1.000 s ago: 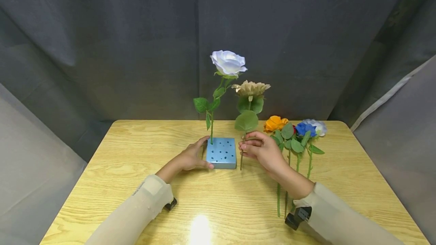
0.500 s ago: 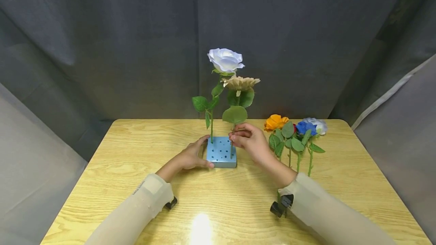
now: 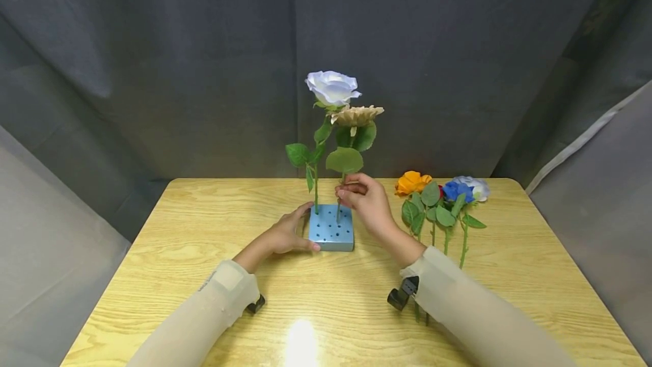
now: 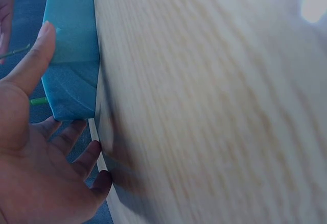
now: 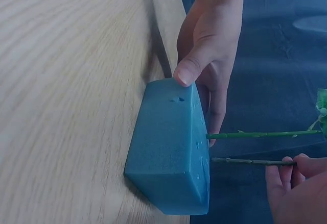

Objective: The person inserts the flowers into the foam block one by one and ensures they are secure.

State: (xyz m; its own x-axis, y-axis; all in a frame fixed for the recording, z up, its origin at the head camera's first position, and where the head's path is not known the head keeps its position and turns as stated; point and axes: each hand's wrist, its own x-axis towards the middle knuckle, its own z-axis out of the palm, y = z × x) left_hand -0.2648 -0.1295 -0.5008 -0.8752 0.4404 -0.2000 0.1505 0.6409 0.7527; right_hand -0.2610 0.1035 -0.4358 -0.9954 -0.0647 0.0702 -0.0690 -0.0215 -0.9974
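Observation:
A light blue foam block (image 3: 331, 231) with several holes in its top sits on the table. My left hand (image 3: 287, 235) holds it at its left side, thumb on the front corner and fingers at the back, as the left wrist view shows too. In its back left part a white rose (image 3: 333, 88) stands upright on a green stem (image 5: 265, 134). Between thumb and fingertips my right hand (image 3: 368, 203) pinches the stem (image 5: 245, 161) of a beige flower (image 3: 356, 116) with round green leaves. That stem's lower end is right at the block's top face.
To the right on the wooden table (image 3: 214, 208) lie an orange flower (image 3: 411, 183), a blue flower (image 3: 457, 192) and a pale one (image 3: 476, 187), with a bit of red among the leaves. Grey curtains (image 3: 229, 72) hang behind and at both sides.
My right hand has carried the beige flower leftward from beside the block to over its top, its bloom now overlapping the white rose. My left hand stays on the block.

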